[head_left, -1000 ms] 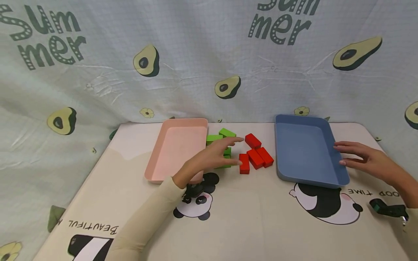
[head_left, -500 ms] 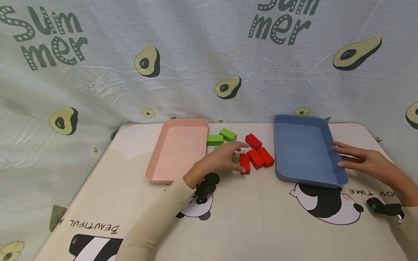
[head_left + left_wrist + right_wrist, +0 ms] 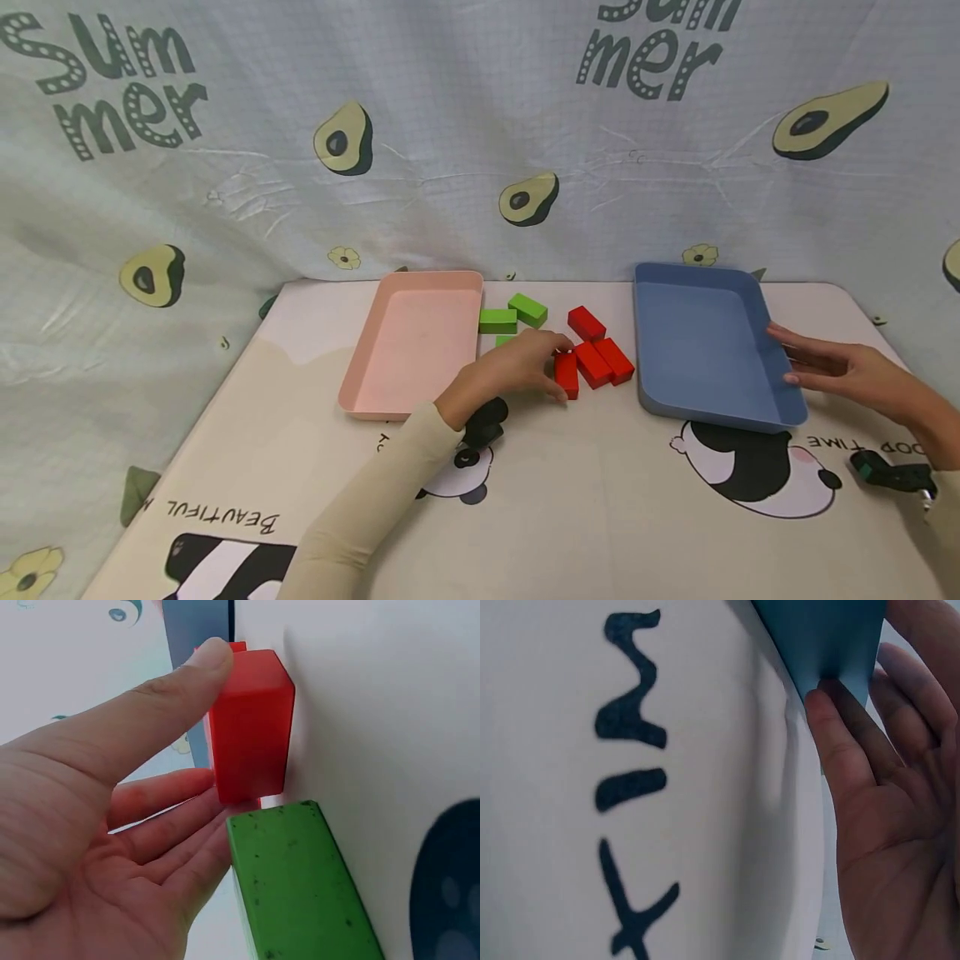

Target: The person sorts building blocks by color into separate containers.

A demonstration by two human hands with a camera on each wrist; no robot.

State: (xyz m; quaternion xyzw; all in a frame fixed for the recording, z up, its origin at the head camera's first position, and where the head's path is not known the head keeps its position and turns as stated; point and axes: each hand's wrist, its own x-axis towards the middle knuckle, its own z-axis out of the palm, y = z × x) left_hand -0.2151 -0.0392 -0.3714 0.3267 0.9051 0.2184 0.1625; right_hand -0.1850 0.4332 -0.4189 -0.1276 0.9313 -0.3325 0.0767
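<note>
In the head view, my left hand (image 3: 517, 367) pinches the nearest red block (image 3: 567, 377) between thumb and fingers. The left wrist view has the thumb on one end of that red block (image 3: 253, 735) and fingertips at its other end; a green block (image 3: 300, 881) lies close by. More red blocks (image 3: 593, 365) sit just right of the hand. Green blocks (image 3: 498, 321) lie beyond it, some hidden by it. At the right, my right hand (image 3: 855, 375) touches the outer side wall of the blue tray (image 3: 795, 408) with extended fingers.
A pink tray (image 3: 360, 414) stands left of the green blocks, behind the left forearm. Both trays are near the table's back edge, where a patterned cloth (image 3: 427, 150) hangs. A dark wrist device (image 3: 888, 475) sits below the right wrist.
My left hand has moved right, from over the green blocks to the nearest red block, and its thumb and fingers have closed on it. My right hand has stayed at the blue tray.
</note>
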